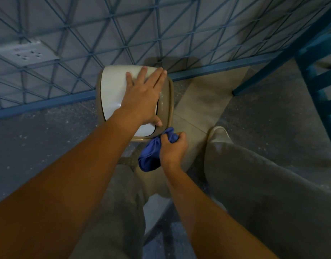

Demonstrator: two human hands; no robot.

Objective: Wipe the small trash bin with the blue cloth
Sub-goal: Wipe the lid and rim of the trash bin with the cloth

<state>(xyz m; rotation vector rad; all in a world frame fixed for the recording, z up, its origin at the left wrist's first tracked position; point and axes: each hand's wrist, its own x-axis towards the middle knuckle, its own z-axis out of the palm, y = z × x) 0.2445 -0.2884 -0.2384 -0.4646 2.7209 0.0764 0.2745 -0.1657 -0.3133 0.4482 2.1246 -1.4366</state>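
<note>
The small trash bin (112,86) stands on the floor against a blue wire grid; it is beige with a white swing lid. My left hand (142,96) lies flat on the lid with straight, spread fingers, the thumb at the lid's near edge. My right hand (173,148) grips the bunched blue cloth (151,156) just below the bin's near right corner. The cloth's upper end touches the bin's rim; the rest hangs down beside my wrist.
A blue wire grid panel (71,53) runs behind the bin, with a white wall socket (27,53) behind it at left. A blue metal frame (317,75) stands at right. My grey-trousered legs and a light shoe (218,134) are on the speckled floor.
</note>
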